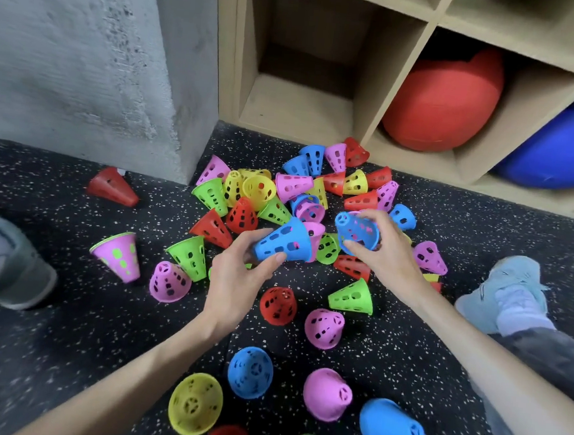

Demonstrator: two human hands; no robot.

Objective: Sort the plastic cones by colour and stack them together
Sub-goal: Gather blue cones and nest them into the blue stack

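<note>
The left hand [240, 268] pinches a blue cone [285, 241] by its narrow end, rim pointing right; the right hand [384, 249] grips a second blue cone [356, 229], fingers curled over it. Both hover just above the near edge of the mixed heap [301, 198]. The blues are being gathered; next, one cone must slide into the other, tips aligned. Nearer than the heap, single cones stand apart, perhaps colour starters, including a blue one [250, 372]. Behind the heap is a wooden shelf [300, 112].

Left hand [240, 268] gripping a blue cone [283, 241], right hand [384, 249] gripping another blue cone [356, 231]; mixed-colour cone pile [280, 196] on speckled floor [63, 337]
</note>
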